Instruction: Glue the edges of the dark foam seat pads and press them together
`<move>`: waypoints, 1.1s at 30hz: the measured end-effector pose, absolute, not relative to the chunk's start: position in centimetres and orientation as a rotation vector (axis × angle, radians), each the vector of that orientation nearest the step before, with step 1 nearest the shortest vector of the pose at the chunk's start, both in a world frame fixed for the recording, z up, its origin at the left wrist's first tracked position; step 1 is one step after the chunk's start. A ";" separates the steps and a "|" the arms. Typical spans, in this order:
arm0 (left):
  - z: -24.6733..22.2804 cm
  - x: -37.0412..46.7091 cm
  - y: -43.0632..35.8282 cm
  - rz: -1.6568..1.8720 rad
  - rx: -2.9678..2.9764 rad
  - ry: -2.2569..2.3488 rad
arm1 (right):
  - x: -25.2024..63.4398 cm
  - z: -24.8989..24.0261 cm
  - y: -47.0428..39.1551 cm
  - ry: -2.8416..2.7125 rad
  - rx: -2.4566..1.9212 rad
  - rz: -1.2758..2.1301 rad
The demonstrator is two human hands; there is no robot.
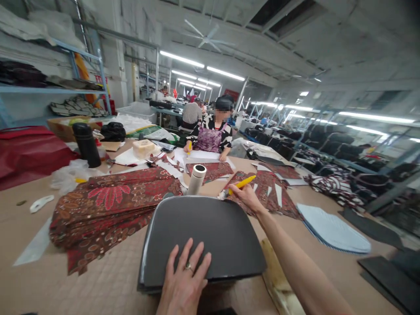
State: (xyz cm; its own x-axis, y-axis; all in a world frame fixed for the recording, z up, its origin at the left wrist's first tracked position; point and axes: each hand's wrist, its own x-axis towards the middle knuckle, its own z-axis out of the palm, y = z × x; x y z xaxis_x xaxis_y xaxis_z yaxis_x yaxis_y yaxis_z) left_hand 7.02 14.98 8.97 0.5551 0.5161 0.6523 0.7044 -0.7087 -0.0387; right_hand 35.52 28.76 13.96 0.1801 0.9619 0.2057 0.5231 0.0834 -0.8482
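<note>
My left hand (186, 275) lies flat with fingers spread on the top of a stack of dark grey rounded panels (203, 227). A ring shows on one finger. Beyond the stack's far right edge, my right hand (244, 194) is closed around a yellow-handled brush (246, 180). The brush's pale tip points down and left, near the panels' far edge; whether it touches anything I cannot tell. A white cylindrical bottle (197, 178) stands just behind the stack. Brown-and-red patterned fabric pieces (114, 201) are layered to the left, and more patterned pieces (272, 192) lie beyond my right hand.
Across the table (108, 280) a co-worker (213, 131) holds a yellow tool over white sheets. A black flask (87, 144) and a red bag (33, 153) stand left. Light blue panels (333, 229) and dark pieces (387, 280) lie right. A yellowish block (278, 280) sits under my right forearm.
</note>
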 end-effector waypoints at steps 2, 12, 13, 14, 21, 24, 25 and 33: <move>9.0 7.1 15.1 -0.871 -2.496 -0.971 | 37.9 13.9 27.2 -1.411 -1.610 0.565; 9.0 7.5 15.5 -0.889 -2.460 -0.881 | 39.9 14.1 23.8 -1.286 -1.723 0.337; 9.1 7.6 15.5 -0.895 -2.457 -0.879 | 39.5 13.9 23.6 -1.293 -1.725 0.330; 9.2 7.7 15.5 -0.897 -2.456 -0.878 | 39.2 13.8 23.2 -1.293 -1.737 0.316; 8.8 7.7 15.5 -0.888 -2.517 -0.949 | 37.8 14.3 16.8 -1.243 -1.850 0.165; 8.1 7.7 15.4 -0.885 -2.539 -1.005 | 36.5 14.3 12.5 -1.212 -1.886 0.135; 7.8 7.8 15.4 -0.885 -2.549 -1.025 | 35.9 14.2 10.9 -1.203 -1.882 0.120; 11.7 6.1 14.9 -1.012 -2.852 -1.357 | 30.3 15.3 1.1 -1.019 -1.798 0.023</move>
